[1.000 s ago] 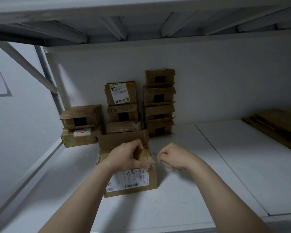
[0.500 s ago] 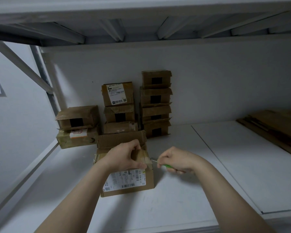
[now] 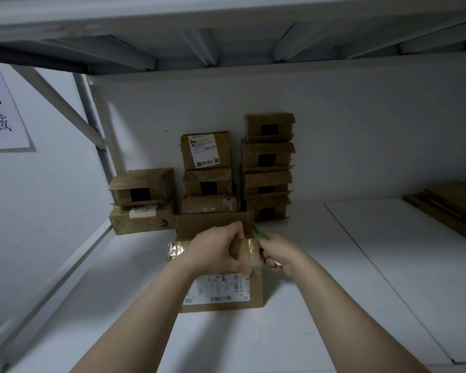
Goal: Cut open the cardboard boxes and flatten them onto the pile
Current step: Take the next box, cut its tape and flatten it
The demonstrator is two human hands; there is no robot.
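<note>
A taped cardboard box [image 3: 254, 297] with a white shipping label stands on the white shelf in front of me. My left hand [image 3: 215, 250] grips its top, fingers curled over the taped upper edge. My right hand [image 3: 279, 253] holds a green-handled cutter [image 3: 261, 235] against the box's right top corner; the blade is hidden. Behind it stands another brown box [image 3: 213, 223]. A pile of flattened cardboard [image 3: 452, 204] lies at the far right of the shelf.
Stacks of small boxes [image 3: 268, 168] stand against the back wall, with more boxes [image 3: 141, 200] at the left. The white shelf surface [image 3: 388, 265] has a seam. A steel shelf deck [image 3: 226, 36] hangs close overhead. A paper sign [image 3: 0, 109] is on the left wall.
My right hand has moved left and up, bringing the green cutter from beside the box to its top right corner. My left hand keeps its grip on the box top.
</note>
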